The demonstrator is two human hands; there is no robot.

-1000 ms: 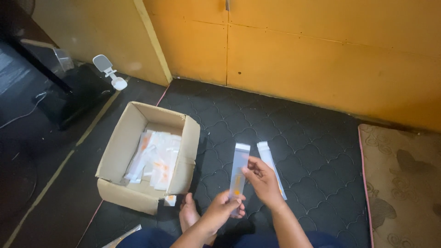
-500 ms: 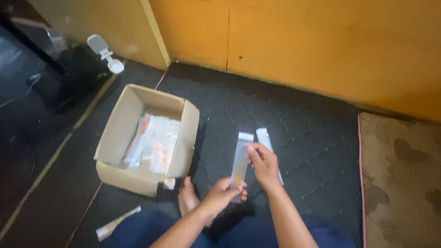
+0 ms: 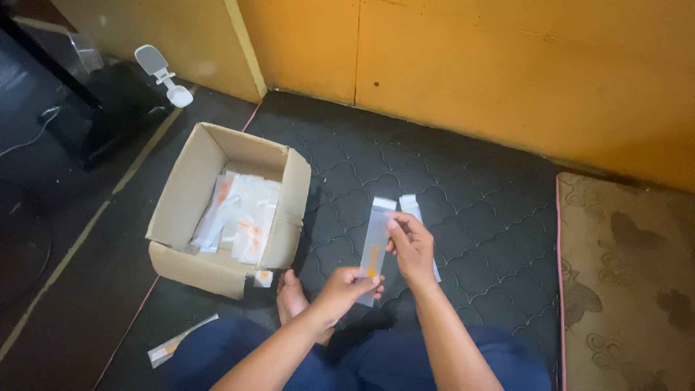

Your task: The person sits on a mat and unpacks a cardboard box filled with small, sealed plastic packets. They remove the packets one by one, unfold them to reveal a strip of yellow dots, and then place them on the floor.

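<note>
Nearby: open cardboard box (image 3: 190,217) of packets (image 3: 242,217); second sleeve (image 3: 414,217) behind right hand (image 3: 413,250)

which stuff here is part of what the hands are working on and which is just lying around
In use: clear packet held by left hand and right hand; second packet on the mat; cardboard box of packets.

Lying about: white stand, stray packet, brown rug.

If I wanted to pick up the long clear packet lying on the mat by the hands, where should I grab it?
Probably the far short end of the clear packet on the mat, pinched from above. It lies flat on the dark mat, and its near part is hidden under the right hand, so only that far end is free. The left hand and right hand hold another packet.
</note>
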